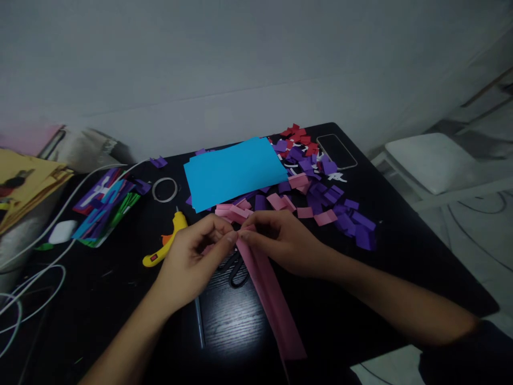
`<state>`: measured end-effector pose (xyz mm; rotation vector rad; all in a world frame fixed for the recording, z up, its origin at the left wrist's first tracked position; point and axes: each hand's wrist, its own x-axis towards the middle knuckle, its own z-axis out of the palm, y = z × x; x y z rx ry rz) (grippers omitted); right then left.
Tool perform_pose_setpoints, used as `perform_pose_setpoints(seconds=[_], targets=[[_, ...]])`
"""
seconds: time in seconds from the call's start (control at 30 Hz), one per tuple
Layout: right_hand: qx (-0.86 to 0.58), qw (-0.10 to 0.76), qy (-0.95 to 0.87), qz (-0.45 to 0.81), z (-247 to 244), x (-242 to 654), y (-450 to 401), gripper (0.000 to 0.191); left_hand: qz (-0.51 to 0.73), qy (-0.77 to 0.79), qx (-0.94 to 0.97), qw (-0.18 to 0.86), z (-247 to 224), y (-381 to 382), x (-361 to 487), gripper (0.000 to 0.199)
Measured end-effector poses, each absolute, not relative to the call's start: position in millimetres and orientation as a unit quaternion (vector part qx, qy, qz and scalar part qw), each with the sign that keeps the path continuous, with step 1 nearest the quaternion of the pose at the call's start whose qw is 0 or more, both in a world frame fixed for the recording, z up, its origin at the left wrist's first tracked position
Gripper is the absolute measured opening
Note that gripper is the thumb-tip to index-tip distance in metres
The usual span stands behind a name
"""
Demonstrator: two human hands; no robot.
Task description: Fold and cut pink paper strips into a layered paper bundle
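Observation:
A long folded strip of pink paper point(269, 294) hangs from my fingertips toward the table's near edge. My left hand point(196, 251) pinches its top end between thumb and forefinger. Close beside it, my right hand point(286, 243) grips the same end, fingers curled over. Below the hands, the black scissor handles point(239, 271) are partly hidden by the strip. Small pink paper pieces point(232, 210) lie just beyond my fingers. A yellow glue gun point(162, 251) rests left of my left hand, partly covered by it.
Blue paper sheets point(236, 171) lie at the back among purple scraps point(356, 222) and red scraps point(298, 133). A phone point(336, 151) sits at the back right. On the left are a tape ring point(164, 190), coloured paper bundle point(106, 206) and white cables point(60, 214). A pen point(199, 323) lies in front.

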<state>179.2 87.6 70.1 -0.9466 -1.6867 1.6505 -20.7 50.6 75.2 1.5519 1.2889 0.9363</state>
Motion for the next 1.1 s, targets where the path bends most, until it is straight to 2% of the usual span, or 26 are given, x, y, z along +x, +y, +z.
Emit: perform_pose_setpoints(seconds=[0.2, 0.6, 1.1], targets=[[-0.36, 0.292, -0.598, 0.654, 63.7, 176.6, 90.7, 0.021, 0.398, 0.542, 0.617, 0.408, 75.0, 51.5, -19.6, 0.017], [-0.307, 0.259, -0.422, 0.813, 56.4, 172.0, 91.1, 0.01, 0.409, 0.564, 0.58, 0.422, 76.8, 53.0, -19.7, 0.016], [-0.317, 0.206, -0.429, 0.82, 61.8, 174.4, 91.2, 0.009, 0.422, 0.608, 0.542, 0.397, 77.9, 56.9, -27.0, 0.017]])
